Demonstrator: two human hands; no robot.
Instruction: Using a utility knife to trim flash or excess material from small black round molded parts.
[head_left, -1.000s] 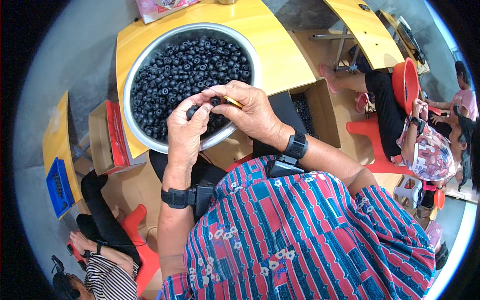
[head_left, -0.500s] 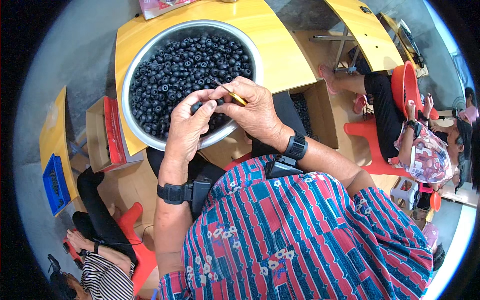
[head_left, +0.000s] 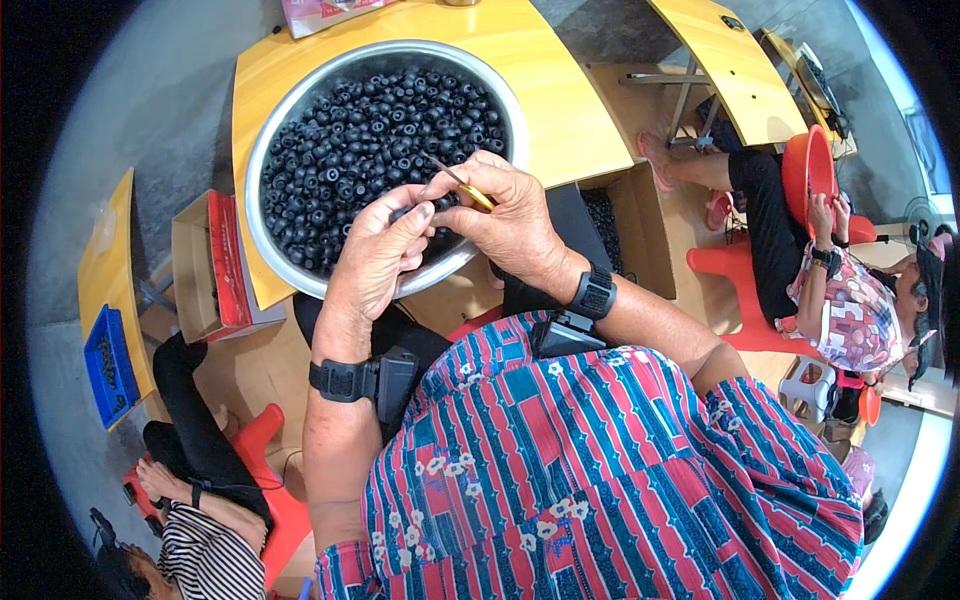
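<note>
Over the near rim of the steel bowl on the yellow desk, both hands meet. The left hand pinches one small black ring at its fingertips. The right hand grips a thin yellow-handled tool, long axis pointing up-left over the heaped rings, just beside the pinched ring.

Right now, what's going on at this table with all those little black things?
A person in a striped shirt sits at a yellow table, working over a big metal bowl full of small black ring-shaped pieces. The left hand pinches one black piece at the bowl's near rim, while the right hand holds a thin yellow-handled tool against it. A cardboard box with more black pieces sits by the right arm. Other people sit nearby.
</note>
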